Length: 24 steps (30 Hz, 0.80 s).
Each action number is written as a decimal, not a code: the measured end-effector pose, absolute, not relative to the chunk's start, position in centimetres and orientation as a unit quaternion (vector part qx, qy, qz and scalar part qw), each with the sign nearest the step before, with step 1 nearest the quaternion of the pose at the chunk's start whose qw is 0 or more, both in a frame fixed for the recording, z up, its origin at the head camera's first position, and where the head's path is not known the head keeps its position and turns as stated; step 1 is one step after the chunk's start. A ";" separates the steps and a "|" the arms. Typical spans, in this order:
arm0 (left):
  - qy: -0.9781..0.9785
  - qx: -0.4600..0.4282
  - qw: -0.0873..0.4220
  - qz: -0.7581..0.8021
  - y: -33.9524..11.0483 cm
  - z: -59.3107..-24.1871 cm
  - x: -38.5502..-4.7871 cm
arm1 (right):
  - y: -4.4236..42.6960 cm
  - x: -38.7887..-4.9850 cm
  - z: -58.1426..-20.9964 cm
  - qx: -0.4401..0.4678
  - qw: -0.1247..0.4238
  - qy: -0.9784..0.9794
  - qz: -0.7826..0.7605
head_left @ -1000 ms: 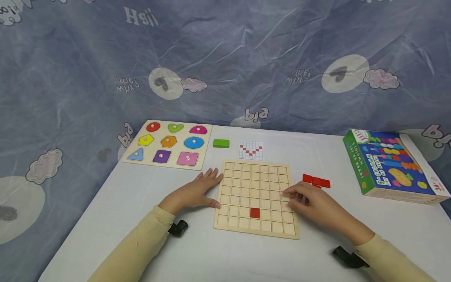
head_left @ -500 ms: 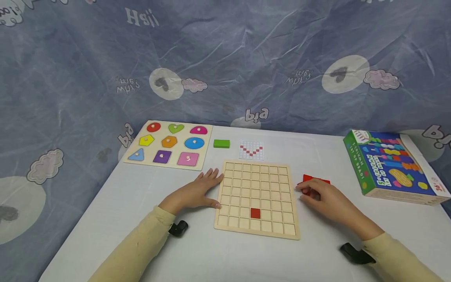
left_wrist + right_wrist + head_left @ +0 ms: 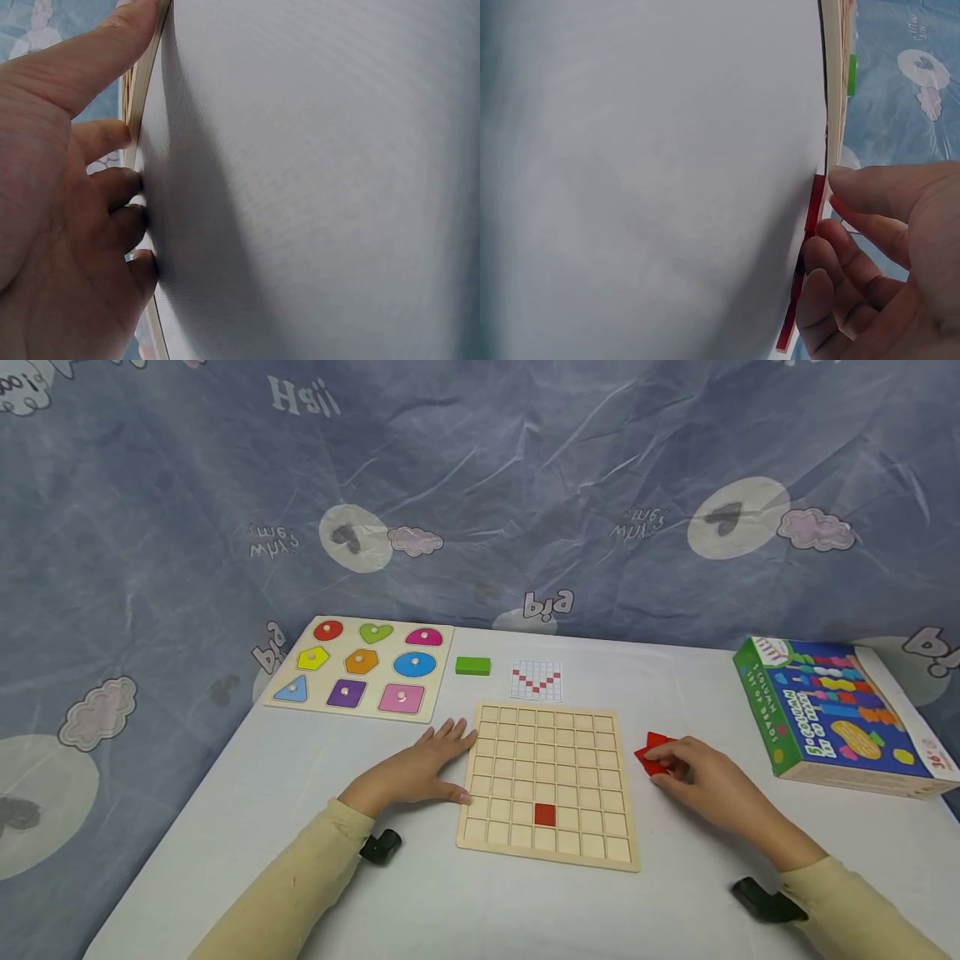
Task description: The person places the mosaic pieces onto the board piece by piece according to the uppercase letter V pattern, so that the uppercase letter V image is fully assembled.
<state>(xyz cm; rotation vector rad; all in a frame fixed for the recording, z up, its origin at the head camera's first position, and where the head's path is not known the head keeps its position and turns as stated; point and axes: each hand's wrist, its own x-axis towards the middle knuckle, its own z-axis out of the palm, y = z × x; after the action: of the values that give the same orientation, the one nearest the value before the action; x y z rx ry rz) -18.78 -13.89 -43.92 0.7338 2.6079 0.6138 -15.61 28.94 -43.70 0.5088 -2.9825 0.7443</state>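
A wooden grid board (image 3: 550, 710) lies mid-table in the head view, with one red square tile (image 3: 545, 814) in a cell of its lower part. My left hand (image 3: 416, 768) rests spread against the board's left edge, its thumb and fingertips touching the wooden rim (image 3: 146, 82). To the right of the board, my right hand (image 3: 705, 777) pinches a red square tile (image 3: 649, 763) between thumb and index finger, just at the small group of red tiles (image 3: 657, 740). The hand partly hides that group; in the right wrist view several red tiles (image 3: 815, 202) lie flat under the fingers.
Behind the board are a printed pattern card (image 3: 536, 681) and a green block (image 3: 473, 666). A knobbed shape puzzle (image 3: 382, 660) sits at the back left. On the right stands a colourful bead-set box (image 3: 840, 714). A grey-blue printed cloth (image 3: 480, 485) hangs behind the table.
My right hand has moved right from above the board's right edge to the red tiles, where its fingers now pinch one. My left hand has stayed on the board's edge.
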 end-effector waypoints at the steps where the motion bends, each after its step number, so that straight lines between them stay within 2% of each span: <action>1: 0.923 0.260 0.181 0.218 -13.9 -43.9 -18.8 | 29.0 -15.6 -43.7 0.159 0.012 -0.958 0.238; 24: 0.919 0.269 0.185 0.219 -14.0 -43.8 -18.8 | 28.6 -15.6 -43.8 0.154 0.014 -0.955 0.254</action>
<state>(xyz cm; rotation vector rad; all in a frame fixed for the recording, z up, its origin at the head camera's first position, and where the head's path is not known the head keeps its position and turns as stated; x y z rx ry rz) -18.76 -14.04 -43.80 0.7593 2.5907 0.6165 -15.59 28.60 -43.80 0.4809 -2.9723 0.7892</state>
